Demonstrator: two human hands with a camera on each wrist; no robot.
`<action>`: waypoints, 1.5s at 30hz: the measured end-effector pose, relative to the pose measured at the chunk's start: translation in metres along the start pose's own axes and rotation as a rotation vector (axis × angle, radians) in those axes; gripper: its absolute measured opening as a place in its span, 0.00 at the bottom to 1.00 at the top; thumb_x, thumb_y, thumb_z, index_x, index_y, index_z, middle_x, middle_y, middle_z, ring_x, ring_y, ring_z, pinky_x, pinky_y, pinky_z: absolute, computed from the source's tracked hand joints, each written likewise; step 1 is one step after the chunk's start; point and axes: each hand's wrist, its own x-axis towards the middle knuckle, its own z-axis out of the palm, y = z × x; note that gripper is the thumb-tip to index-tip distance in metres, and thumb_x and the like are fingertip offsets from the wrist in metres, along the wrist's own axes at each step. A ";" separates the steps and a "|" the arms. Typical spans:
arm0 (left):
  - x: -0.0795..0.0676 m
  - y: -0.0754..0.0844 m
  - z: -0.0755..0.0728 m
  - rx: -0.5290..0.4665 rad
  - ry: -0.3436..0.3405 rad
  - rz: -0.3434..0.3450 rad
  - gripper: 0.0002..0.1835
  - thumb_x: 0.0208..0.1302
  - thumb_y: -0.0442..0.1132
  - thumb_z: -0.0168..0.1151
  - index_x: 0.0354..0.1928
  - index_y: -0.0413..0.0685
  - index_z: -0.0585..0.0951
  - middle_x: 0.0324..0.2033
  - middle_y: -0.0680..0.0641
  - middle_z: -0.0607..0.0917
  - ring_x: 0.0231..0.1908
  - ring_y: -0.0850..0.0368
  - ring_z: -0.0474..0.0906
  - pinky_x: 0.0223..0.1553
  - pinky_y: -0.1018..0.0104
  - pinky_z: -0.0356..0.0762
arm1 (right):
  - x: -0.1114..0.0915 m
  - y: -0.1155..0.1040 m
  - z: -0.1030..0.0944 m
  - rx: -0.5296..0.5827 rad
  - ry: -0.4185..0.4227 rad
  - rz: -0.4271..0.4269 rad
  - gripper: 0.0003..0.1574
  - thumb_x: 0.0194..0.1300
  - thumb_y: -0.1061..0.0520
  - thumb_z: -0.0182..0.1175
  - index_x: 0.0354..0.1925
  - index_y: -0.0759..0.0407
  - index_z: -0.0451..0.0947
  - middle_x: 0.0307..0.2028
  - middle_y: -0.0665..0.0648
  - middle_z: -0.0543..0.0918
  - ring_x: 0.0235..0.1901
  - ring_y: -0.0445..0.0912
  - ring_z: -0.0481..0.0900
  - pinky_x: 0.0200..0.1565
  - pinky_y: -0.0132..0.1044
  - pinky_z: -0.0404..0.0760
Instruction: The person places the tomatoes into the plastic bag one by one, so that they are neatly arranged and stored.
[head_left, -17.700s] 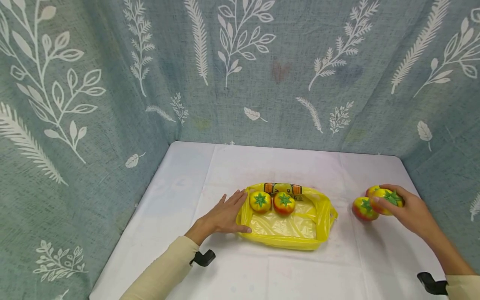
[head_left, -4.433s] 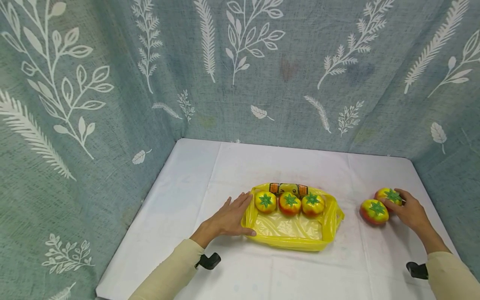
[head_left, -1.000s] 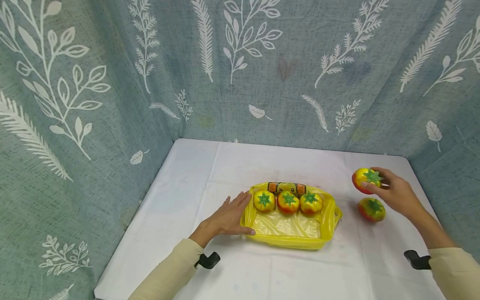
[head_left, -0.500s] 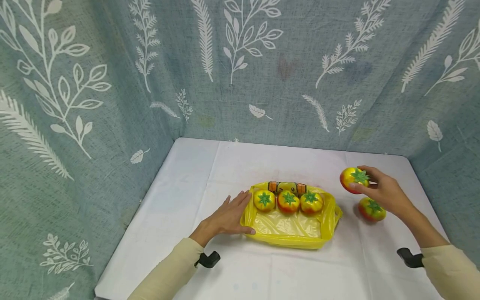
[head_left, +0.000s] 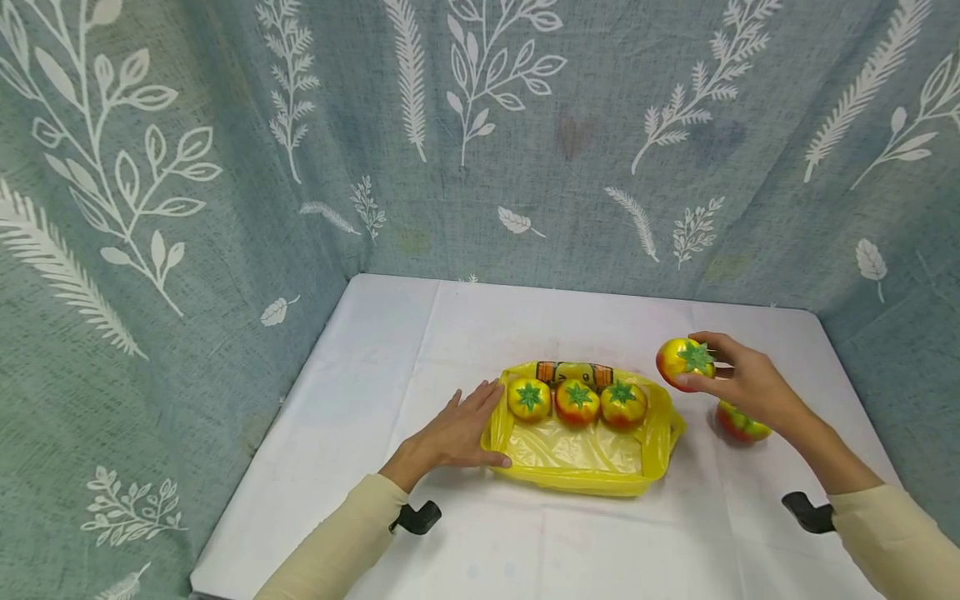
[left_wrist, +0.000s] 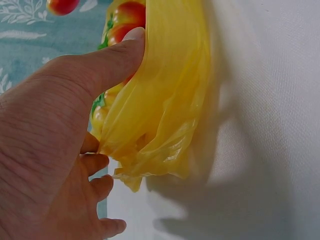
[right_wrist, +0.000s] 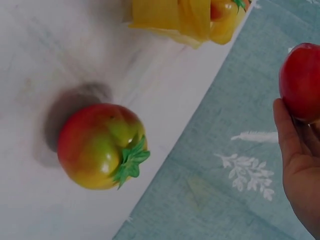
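A yellow plastic bag (head_left: pixel 577 482), its rim folded out, lies open on the table with three red-and-yellow tomatoes (head_left: pixel 577 404) in a row along its far side. My left hand (head_left: pixel 457 433) rests with spread fingers against the bag's left end; in the left wrist view its thumb (left_wrist: pixel 117 62) lies at the bag's rim. Raised above the table just right of the bag, a fourth tomato (head_left: pixel 681 360) is held by my right hand (head_left: pixel 753 385), fingers behind and thumb in front. Seen from the right wrist, that tomato (right_wrist: pixel 302 82) shows its red side.
Another tomato (head_left: pixel 738 423) sits on the white-covered table (head_left: pixel 420 333), right of the bag and partly hidden under my right hand. Blue-green curtains (head_left: pixel 525 192) with white leaf prints stand along the table's back and sides.
Since the earliest frame, a third tomato has come into the bag. My right hand has lifted another from the right and carried it left toward the bag. The left hand has stayed put.
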 end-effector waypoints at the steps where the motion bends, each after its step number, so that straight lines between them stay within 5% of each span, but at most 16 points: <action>1: 0.000 0.000 0.000 0.001 -0.003 -0.003 0.65 0.56 0.74 0.63 0.81 0.44 0.44 0.80 0.46 0.45 0.79 0.51 0.39 0.75 0.42 0.42 | 0.000 -0.002 0.001 0.002 -0.007 0.001 0.47 0.65 0.46 0.71 0.71 0.67 0.63 0.61 0.73 0.74 0.56 0.72 0.77 0.50 0.56 0.81; 21: -0.001 -0.003 0.004 -0.011 0.011 0.001 0.65 0.56 0.72 0.66 0.81 0.45 0.44 0.80 0.46 0.46 0.79 0.50 0.40 0.75 0.41 0.42 | -0.003 -0.020 0.034 0.047 -0.131 -0.044 0.48 0.61 0.41 0.72 0.68 0.63 0.67 0.59 0.68 0.78 0.56 0.65 0.79 0.51 0.50 0.84; 37: -0.001 0.000 0.001 -0.016 -0.001 -0.013 0.65 0.56 0.72 0.66 0.81 0.45 0.44 0.80 0.46 0.45 0.79 0.51 0.39 0.75 0.42 0.41 | -0.006 -0.023 0.046 0.028 -0.176 -0.148 0.44 0.61 0.44 0.73 0.65 0.64 0.70 0.60 0.66 0.78 0.57 0.64 0.78 0.53 0.55 0.81; 45: -0.001 0.000 0.000 -0.004 0.007 0.001 0.65 0.55 0.72 0.66 0.81 0.42 0.45 0.80 0.44 0.46 0.79 0.49 0.41 0.74 0.40 0.44 | -0.008 -0.020 0.055 0.013 -0.228 -0.123 0.47 0.58 0.41 0.74 0.66 0.64 0.70 0.62 0.65 0.77 0.59 0.64 0.76 0.55 0.54 0.80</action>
